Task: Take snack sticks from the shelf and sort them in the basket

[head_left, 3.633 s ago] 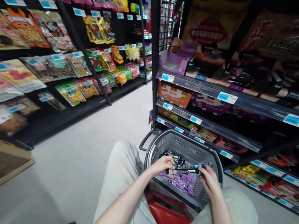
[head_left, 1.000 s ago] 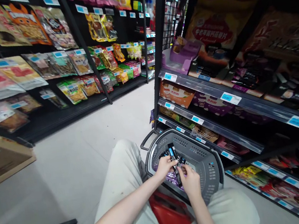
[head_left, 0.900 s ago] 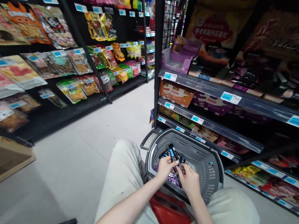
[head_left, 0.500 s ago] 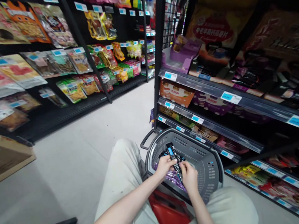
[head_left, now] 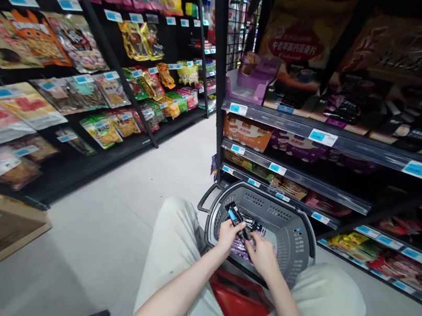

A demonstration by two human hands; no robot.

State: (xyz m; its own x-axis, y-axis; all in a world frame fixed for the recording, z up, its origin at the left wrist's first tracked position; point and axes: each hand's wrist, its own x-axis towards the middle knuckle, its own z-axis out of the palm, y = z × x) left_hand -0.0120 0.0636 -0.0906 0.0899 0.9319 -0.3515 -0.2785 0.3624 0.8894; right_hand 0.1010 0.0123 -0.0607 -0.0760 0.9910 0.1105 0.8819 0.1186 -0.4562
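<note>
A grey shopping basket (head_left: 289, 257) stands between my knees. Above it, my left hand (head_left: 228, 235) is closed round black stick packets (head_left: 234, 215) with a blue patch near the upper end, the thumb lying across them. My right hand (head_left: 263, 255) pinches at the lower end of the same packets; its fingertips partly hide what they grip. Loose black packets (head_left: 253, 222) and purple packets (head_left: 239, 249) lie in the basket under my hands. How many packets I hold cannot be made out.
At the right a shelf rack (head_left: 291, 114) with price tags carries snack boxes and bags, close to the basket. Another rack of bagged snacks (head_left: 99, 129) runs along the left. A cardboard box (head_left: 11, 230) and a red thing (head_left: 238, 302) are nearby.
The held packets have shifted slightly left with my left hand. My right hand has slid down and left along them, and more loose black packets show in the basket.
</note>
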